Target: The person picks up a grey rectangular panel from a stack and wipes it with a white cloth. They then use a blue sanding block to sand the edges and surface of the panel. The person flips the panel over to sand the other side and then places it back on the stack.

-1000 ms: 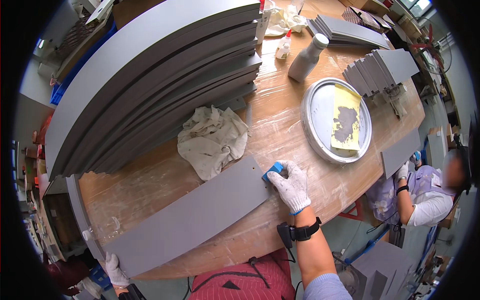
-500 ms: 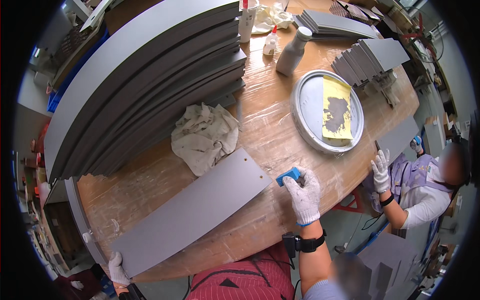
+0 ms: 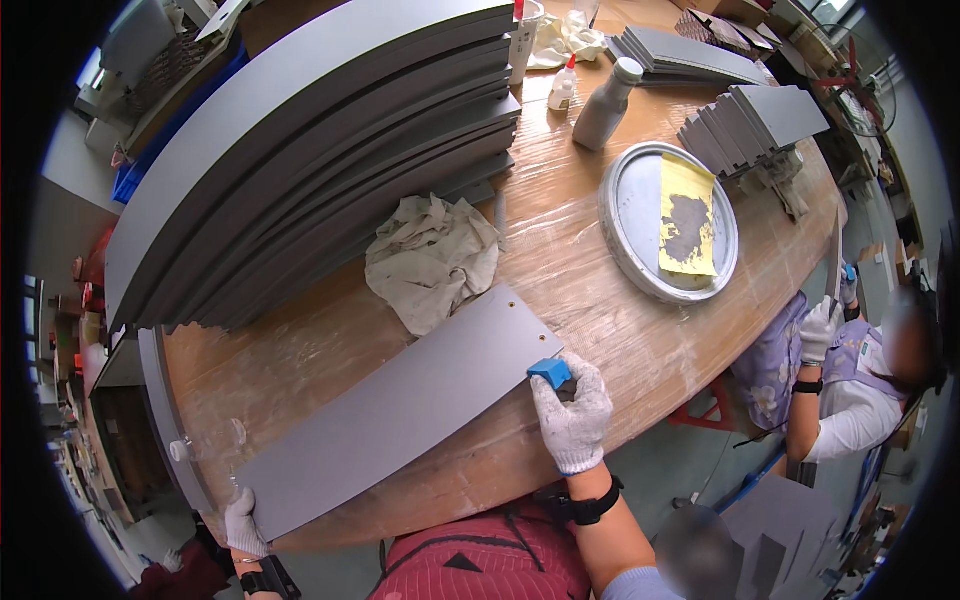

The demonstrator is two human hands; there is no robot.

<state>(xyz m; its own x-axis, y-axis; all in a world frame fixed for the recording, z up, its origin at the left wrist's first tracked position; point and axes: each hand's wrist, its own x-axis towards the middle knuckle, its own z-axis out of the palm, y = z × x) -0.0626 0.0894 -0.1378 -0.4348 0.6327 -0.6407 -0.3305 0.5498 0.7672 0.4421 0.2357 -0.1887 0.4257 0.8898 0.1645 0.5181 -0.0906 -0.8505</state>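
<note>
A long grey panel (image 3: 400, 415) lies slantwise on the table, with two small holes at its far right end. My left hand (image 3: 243, 522), in a white knit glove, grips the panel's near left corner; its fingers are partly hidden. Between the gloved thumb and fingers of my right hand (image 3: 577, 418) is a small blue block (image 3: 549, 374). The block is at the panel's near long edge, close to the right end. Whether it presses on the surface I cannot tell. Just beyond the panel lies a crumpled whitish cloth (image 3: 432, 262).
A tall stack of curved grey panels (image 3: 300, 130) fills the far left. A round lidded tub (image 3: 622, 250) carries a yellow sheet (image 3: 690, 215) with grey smears. Behind it are a grey bottle (image 3: 606, 105) and smaller grey boards (image 3: 760, 125). A co-worker (image 3: 850, 390) sits at the right.
My right hand has brought the blue block leftward from beyond the panel's end to its near edge. My left hand stays at the corner. The co-worker's raised hand has lowered; the view has shifted slightly.
</note>
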